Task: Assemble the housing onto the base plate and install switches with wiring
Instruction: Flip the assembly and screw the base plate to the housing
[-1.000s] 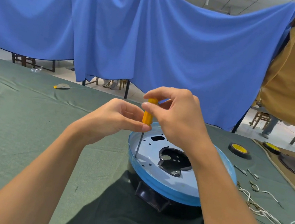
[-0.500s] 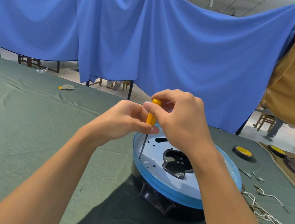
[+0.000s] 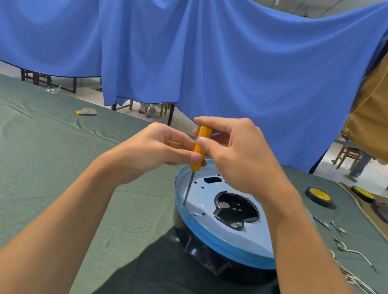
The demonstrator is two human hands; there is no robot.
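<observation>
Screwdriver (image 3: 200,148), yellow handle, steel shaft. It stands upright with its tip at the 9 o'clock edge of the base plate (image 3: 207,196). The tip likely sits on a fixing screw, but the screw itself is too small to make out.

Left hand (image 3: 151,149): its fingers (image 3: 186,157) are curled in and pinch the lower end of the handle. Judged purpose: to steady the tool so it stays vertical over the hole.

Right hand (image 3: 240,157): its thumb and forefinger close on the upper end of the handle, with the other fingers loosely bent behind. Judged purpose: to turn the tool.

Base plate: a pale blue disc with a darker blue rim, pierced by a slot at 12 o'clock and a large round opening at centre. It lies face up on top of the housing (image 3: 207,258).

Housing: a black shell that rests on the surface (image 3: 28,169) and so carries the plate at working height. The two parts look mated, and fastening appears to be under way.

Wires (image 3: 356,279): a white bundle lying loose at 3 to 4 o'clock from the assembly, apart from it. They are probably laid by for the switch step, which is not yet begun.

Tape roll (image 3: 320,196): black with a yellow core, lying flat at 2 o'clock.

Small metal pieces (image 3: 329,225): lying at 3 o'clock, kind unclear.
</observation>
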